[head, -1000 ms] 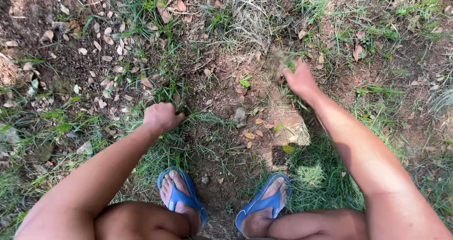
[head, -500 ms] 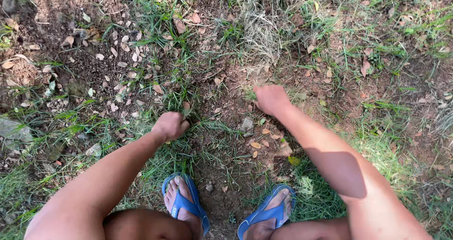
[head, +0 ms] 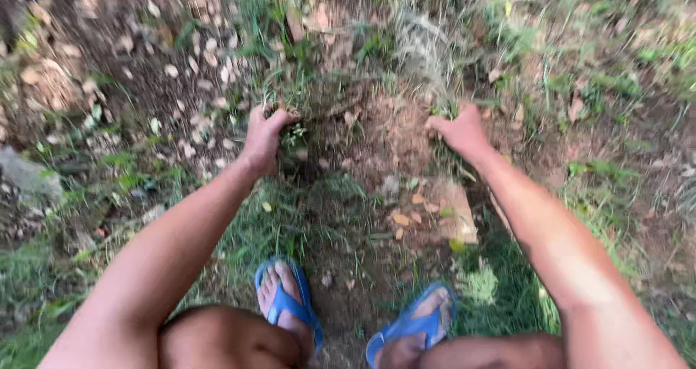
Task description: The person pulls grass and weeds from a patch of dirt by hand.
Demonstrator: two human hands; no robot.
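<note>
Green grass tufts (head: 290,97) at both hands, 2 blue sandals (head: 290,307) below.

Rough, crumbly brown soil (head: 391,137) with a matt, dry look, scattered with papery dead leaves (head: 181,72). Thin, fibrous green grass (head: 290,86) grows in tufts. Smooth blue rubbery sandals (head: 290,304) have a slight sheen. A flat stone (head: 453,213) looks dull and gritty.

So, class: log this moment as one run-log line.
left hand: gripping grass tuft | right hand: gripping grass clump | feet: blue sandals | ground: soil, dry leaves
</note>
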